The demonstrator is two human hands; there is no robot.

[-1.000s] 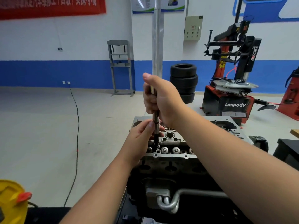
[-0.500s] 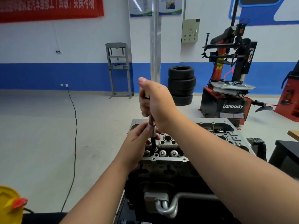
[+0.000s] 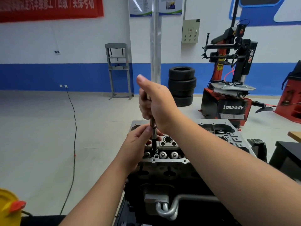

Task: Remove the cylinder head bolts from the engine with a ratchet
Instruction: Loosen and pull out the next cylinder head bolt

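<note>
Ratchet [image 3: 153, 126] upright, fisted at top by right hand [image 3: 154, 103], pinched lower by left hand [image 3: 138, 141]; bolt [image 3: 154, 151] directly beneath.

There is one view only, from a wide-angle camera on the person's head. It looks forward and slightly down, close over the engine [image 3: 162, 162] and both forearms, and reaches across the floor [image 3: 40, 128] to the far wall [image 3: 81, 46].
</note>
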